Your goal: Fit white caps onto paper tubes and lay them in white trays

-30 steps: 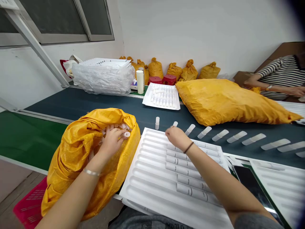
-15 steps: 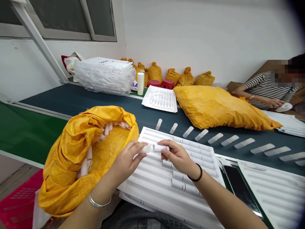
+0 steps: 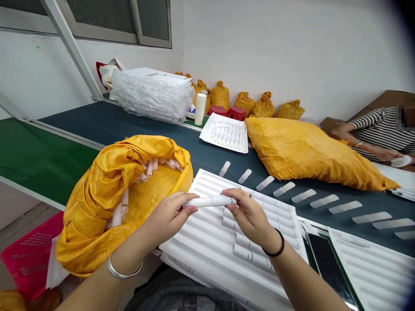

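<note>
My left hand (image 3: pixel 171 211) pinches the outer end of a frosted white tube (image 3: pixel 199 202). Gripped in the fingers of my right hand (image 3: pixel 249 214) is a white printed tube (image 3: pixel 221 200), which meets the frosted one end to end in a straight line. Both are held above a white ribbed tray (image 3: pixel 194 237), where several printed tubes (image 3: pixel 251 257) lie in the grooves toward its right side. Just left of my left hand stands an open yellow sack (image 3: pixel 94 185) with loose pale tubes (image 3: pixel 149 167) inside.
A row of frosted tubes (image 3: pixel 266 183) lies on the dark conveyor belt (image 3: pixel 155 131). Behind it rest a full yellow sack (image 3: pixel 308 149) and another tray of tubes (image 3: pixel 241 144). To the right are a phone (image 3: pixel 329 263) and a ribbed tray (image 3: pixel 366 268). A co-worker in a striped shirt (image 3: pixel 385 129) sits beyond.
The frosted tube and the printed tube were slightly apart; now their ends have come together. The view has shifted a little.
</note>
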Tool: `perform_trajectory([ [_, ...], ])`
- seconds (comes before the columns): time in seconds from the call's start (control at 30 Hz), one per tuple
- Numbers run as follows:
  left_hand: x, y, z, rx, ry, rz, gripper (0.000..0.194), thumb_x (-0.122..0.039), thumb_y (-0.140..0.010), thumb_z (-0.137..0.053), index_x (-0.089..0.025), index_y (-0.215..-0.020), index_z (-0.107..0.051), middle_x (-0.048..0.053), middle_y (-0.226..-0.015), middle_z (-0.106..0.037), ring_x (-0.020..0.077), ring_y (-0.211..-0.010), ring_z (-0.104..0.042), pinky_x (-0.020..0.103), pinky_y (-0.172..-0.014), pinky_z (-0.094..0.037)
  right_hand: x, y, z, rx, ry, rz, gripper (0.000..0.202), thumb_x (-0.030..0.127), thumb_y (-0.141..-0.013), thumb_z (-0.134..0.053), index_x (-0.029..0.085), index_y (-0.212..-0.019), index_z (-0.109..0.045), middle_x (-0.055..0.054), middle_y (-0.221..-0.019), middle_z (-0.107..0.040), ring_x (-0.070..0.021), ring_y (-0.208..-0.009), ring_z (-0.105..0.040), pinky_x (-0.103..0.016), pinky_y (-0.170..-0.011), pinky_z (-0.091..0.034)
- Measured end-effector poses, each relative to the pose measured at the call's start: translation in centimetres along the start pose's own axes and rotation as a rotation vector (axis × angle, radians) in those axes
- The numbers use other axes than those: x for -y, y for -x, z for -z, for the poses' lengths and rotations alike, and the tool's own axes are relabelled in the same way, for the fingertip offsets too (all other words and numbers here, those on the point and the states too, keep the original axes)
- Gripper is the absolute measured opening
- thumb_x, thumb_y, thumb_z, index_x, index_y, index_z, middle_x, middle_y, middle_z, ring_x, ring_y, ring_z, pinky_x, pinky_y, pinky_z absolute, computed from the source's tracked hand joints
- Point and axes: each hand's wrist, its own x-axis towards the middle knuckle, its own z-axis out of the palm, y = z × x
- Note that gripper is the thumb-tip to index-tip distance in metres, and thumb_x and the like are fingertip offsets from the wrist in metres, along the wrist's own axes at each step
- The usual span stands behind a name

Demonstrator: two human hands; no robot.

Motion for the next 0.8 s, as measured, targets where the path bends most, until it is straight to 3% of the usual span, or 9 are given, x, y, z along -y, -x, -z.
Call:
perform_trajectory([
  [0.17,0.1,0.1,-0.1,-0.045,-0.020,0.018,0.032,-0.033,-0.088,-0.053,-0.018,-0.115,-0.061,0.007,-0.105,-0.067,0.0191,-0.094,-0.062,0.028,-0.082,-0.049,-0.5,-0.1,-0.1,0.023,0.025,-0.056,0.028,0.022,-0.095,-0.044,0.026,-0.123,-0.048,-0.007,-0.112,-0.059,-0.0183,-0.098,-0.058,-0.032,-0.081,-0.050],
  [0.33,0.1,0.4,-0.7,-0.067,-0.058,-0.067,0.031,-0.028,-0.089,-0.052,-0.015,-0.116,-0.060,0.009,-0.108,-0.066,0.0190,-0.100,-0.061,0.030,-0.090,-0.047,-0.3,0.1,0.0,0.014,0.055,-0.046,0.027,0.024,-0.095,-0.045,0.025,-0.121,-0.049,-0.007,-0.107,-0.062,-0.0187,-0.092,-0.060,-0.032,-0.077,-0.050],
  [0.5,-0.6,0.6,-1.1,-0.043,-0.037,-0.125,0.028,-0.026,-0.090,-0.050,-0.014,-0.113,-0.059,0.008,-0.099,-0.066,0.0173,-0.091,-0.062,0.028,-0.082,-0.049,0.2,0.2,-0.1,0.025,-0.016,0.009,0.029,0.020,-0.094,-0.046,0.025,-0.122,-0.049,-0.005,-0.105,-0.061,-0.0173,-0.093,-0.059,-0.031,-0.081,-0.048],
  [0.8,-0.8,1.6,-1.6,-0.150,-0.085,-0.251,0.021,-0.020,-0.090,-0.049,-0.015,-0.108,-0.057,0.007,-0.093,-0.065,0.0154,-0.087,-0.061,0.025,-0.078,-0.048,1.8,0.9,-1.4,-0.002,-0.057,0.079,0.033,0.018,-0.093,-0.046,0.024,-0.125,-0.048,-0.006,-0.102,-0.061,-0.0169,-0.092,-0.058,-0.030,-0.080,-0.048],
])
